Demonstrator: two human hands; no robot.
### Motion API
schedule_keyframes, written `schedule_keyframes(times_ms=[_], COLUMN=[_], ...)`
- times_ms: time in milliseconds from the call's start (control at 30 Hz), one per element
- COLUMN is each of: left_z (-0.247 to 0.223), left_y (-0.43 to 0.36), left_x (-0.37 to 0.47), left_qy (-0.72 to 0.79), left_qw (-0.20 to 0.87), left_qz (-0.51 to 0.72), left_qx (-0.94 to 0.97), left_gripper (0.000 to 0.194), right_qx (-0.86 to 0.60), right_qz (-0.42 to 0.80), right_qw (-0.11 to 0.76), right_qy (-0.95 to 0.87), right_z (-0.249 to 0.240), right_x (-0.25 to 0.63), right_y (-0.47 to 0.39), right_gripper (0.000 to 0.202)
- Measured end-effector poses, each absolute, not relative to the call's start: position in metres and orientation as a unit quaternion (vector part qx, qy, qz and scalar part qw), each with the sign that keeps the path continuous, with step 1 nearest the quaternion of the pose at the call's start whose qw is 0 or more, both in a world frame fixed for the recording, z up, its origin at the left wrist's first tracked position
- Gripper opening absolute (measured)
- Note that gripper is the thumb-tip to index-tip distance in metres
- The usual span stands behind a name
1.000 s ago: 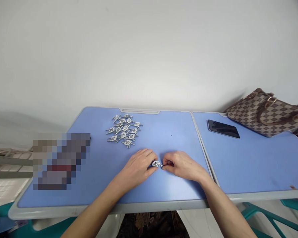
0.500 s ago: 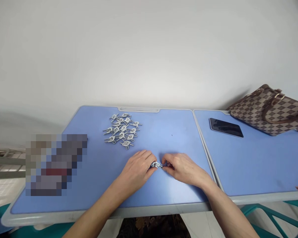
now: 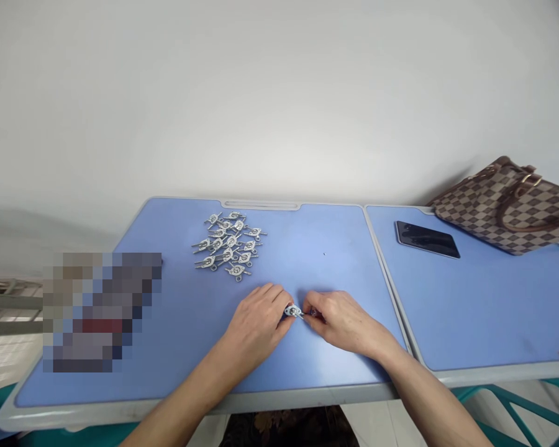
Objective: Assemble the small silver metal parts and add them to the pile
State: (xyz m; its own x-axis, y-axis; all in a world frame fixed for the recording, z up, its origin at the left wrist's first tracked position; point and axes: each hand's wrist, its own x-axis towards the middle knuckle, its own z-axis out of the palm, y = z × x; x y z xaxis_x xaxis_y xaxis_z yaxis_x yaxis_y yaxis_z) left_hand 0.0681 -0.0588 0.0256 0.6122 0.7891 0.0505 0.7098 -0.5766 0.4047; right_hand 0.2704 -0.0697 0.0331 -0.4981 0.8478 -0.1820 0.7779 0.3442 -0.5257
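Note:
My left hand (image 3: 263,316) is closed, pinching a small silver metal fitting (image 3: 292,311) with a flat oval plate between thumb and forefinger. Just to its right, my right hand (image 3: 342,318) is also closed, its thumb and fingertips at the thin pin-like end of the same fitting. A small shiny bit shows inside the right fingers, too hidden to name. Beyond the left hand lies a loose cluster of similar silver fittings (image 3: 227,254), several of them, with oval plates, thin rods and little rings.
The blue table (image 3: 177,347) butts against a second one on the right, with a seam between. On that one lie a black phone (image 3: 427,239) and a checkered handbag (image 3: 512,208). A blurred-out item (image 3: 107,310) lies at the left. The wall rises behind.
Both hands stay almost in place around the fitting, with only slight finger movement. The view has shifted a little; the cluster of fittings looks the same.

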Motion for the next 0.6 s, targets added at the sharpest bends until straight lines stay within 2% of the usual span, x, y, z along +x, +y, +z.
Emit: schedule_keyframes(times_ms=[133, 600], left_z=[0.0283, 0.0306], left_y=[-0.0596, -0.0611], left_x=[0.0678, 0.0690], left_qy=[0.409, 0.422], left_qw=[0.189, 0.206], left_qz=[0.112, 0.107], left_qx=[0.885, 0.876], left_gripper=[0.011, 0.006], right_qx=[-0.503, -0.518], right_qz=[0.290, 0.305], right_qw=[0.059, 0.051], right_qy=[-0.812, -0.798], right_z=[0.0337, 0.0360], right_x=[0.2700, 0.2668], right_y=[-0.0701, -0.0697], right_gripper=[0.005, 0.006])
